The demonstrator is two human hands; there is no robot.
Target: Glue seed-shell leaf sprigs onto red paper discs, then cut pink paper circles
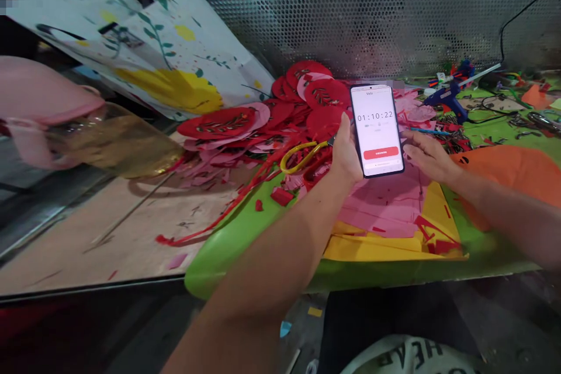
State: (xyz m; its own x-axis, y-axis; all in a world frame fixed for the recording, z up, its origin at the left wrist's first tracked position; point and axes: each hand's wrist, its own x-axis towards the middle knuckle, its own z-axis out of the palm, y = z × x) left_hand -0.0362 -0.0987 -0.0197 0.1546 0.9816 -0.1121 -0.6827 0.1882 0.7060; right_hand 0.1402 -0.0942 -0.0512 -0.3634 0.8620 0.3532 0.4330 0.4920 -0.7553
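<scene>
A smartphone (pixel 377 134) is held upright over the table, its lit screen showing a timer and a red button. My left hand (pixel 346 152) grips its left edge, the thumb along the side. My right hand (pixel 425 155) is beside the phone's right edge, fingers partly bent and apart; whether they touch the phone I cannot tell. Below lie pink sheets (pixel 381 207) on a yellow sheet (pixel 394 247) with red scraps. Yellow-handled scissors (pixel 302 158) rest left of my left hand, partly hidden.
Red and pink round cutouts (pixel 326 96) are piled behind the phone. A blue glue gun (pixel 449 99) lies at right, near an orange piece (pixel 517 178). At left stand a pink-lidded bottle (pixel 123 137) and a flowered bag (pixel 175 52). Perforated metal (pixel 350 17) backs the table.
</scene>
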